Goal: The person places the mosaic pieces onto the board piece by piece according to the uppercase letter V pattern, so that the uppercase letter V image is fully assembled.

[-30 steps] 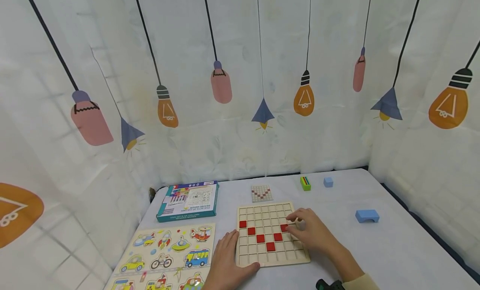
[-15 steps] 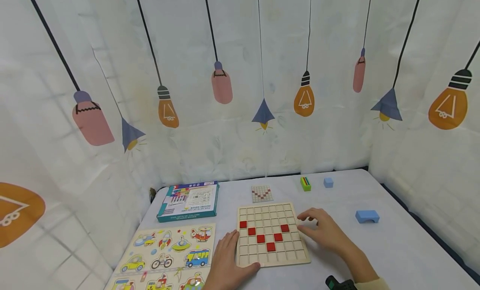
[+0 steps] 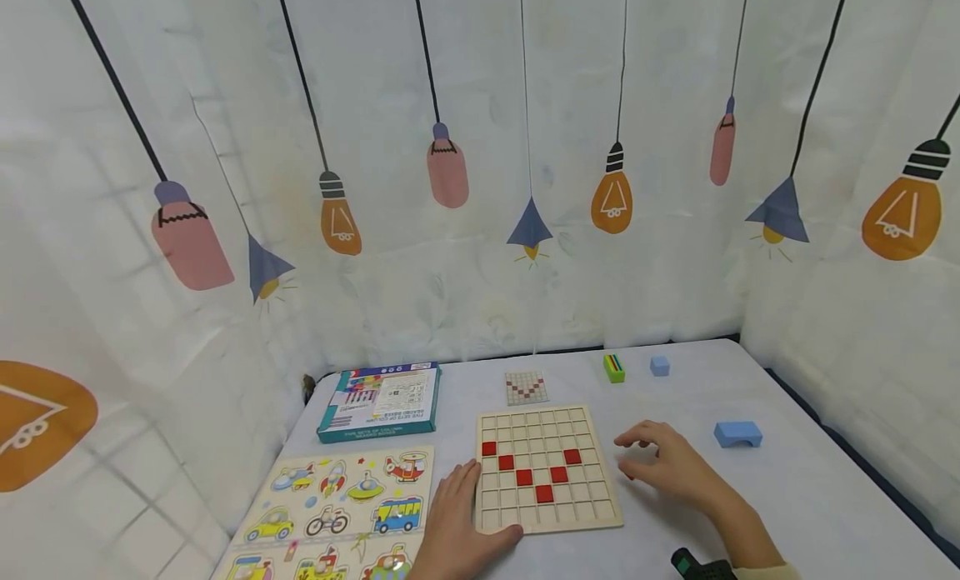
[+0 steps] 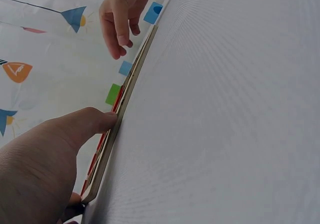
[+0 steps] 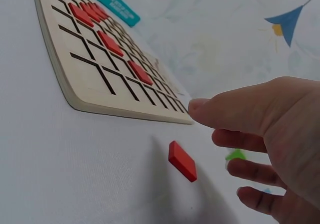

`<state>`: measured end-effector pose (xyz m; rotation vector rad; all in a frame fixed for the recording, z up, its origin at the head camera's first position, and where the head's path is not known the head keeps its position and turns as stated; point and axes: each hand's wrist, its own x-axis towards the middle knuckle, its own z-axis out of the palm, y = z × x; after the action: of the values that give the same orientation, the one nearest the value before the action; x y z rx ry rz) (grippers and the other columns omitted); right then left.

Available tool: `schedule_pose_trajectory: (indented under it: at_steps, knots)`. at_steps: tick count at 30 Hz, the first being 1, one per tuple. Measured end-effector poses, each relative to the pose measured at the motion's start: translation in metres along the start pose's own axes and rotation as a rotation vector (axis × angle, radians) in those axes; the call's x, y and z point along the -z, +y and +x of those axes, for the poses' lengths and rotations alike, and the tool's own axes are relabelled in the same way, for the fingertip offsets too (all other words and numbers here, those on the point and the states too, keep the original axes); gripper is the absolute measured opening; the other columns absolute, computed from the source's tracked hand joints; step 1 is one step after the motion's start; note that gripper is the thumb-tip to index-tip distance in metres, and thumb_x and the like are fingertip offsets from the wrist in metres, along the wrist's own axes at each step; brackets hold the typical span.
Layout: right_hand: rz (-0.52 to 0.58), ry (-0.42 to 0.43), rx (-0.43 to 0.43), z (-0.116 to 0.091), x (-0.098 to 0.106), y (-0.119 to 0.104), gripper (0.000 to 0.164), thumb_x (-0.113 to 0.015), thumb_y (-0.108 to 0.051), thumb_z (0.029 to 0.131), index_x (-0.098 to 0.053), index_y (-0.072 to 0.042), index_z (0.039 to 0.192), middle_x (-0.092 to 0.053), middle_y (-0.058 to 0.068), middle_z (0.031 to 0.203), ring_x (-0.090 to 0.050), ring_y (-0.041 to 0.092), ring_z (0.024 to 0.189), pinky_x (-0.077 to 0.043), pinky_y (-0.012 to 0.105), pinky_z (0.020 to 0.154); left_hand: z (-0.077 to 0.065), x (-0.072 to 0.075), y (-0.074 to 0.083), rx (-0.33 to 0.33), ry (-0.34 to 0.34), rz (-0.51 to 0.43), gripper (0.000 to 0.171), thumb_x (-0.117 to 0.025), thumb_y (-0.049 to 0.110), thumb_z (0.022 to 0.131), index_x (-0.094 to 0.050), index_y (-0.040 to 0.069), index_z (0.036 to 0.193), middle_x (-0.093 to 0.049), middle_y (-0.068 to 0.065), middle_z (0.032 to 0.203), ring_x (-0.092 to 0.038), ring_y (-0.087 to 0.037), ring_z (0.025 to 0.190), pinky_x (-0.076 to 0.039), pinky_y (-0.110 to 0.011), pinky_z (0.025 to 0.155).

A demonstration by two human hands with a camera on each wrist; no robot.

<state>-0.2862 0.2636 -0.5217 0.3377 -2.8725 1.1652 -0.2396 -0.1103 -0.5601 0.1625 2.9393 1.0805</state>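
Observation:
A wooden grid board lies before me with several red square tiles set in a V shape. My left hand rests at its lower left corner, fingers straight along the left edge and thumb on the front edge. Right of the board, my right hand hovers over the white cloth, fingers loosely bent and apart with nothing between them. A loose red tile shows below its thumb in the right wrist view, apart from the fingers.
Behind the board lies a small pattern card. A teal box and a vehicle picture board are on the left. Farther back stand a green block and a blue cube; a blue arch block is at right.
My right hand has moved from the red tile at the board's right side out over the cloth to the right. A loose red tile now shows beneath it. The left hand has stayed put.

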Motion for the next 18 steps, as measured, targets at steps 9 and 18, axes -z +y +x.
schedule_pose_trajectory:
  at_steps: [9,18]
  knots:
    - [0.015,-0.057,-0.019,-0.004,0.005,0.019,0.034,-0.093,-0.028,0.091,-0.08,-0.023,0.122,-0.075,-0.008,0.122,-0.061,0.018,0.114,-0.058,0.032,0.093,0.0,-0.001,0.0,0.012,-0.006,0.002,0.13,-0.086,0.084,0.071,-0.044,0.01,0.169,-0.045,-0.014,0.175,-0.033,-0.046,0.166,-0.028,-0.071,0.137]
    - [0.046,-0.126,0.003,-0.003,0.006,0.025,0.036,-0.093,-0.025,0.09,-0.08,-0.023,0.123,-0.073,-0.005,0.127,-0.06,0.021,0.117,-0.057,0.027,0.096,0.001,-0.002,-0.002,0.007,-0.003,-0.005,0.13,-0.086,0.084,0.071,-0.044,0.009,0.169,-0.045,-0.014,0.175,-0.032,-0.046,0.166,-0.027,-0.071,0.138]
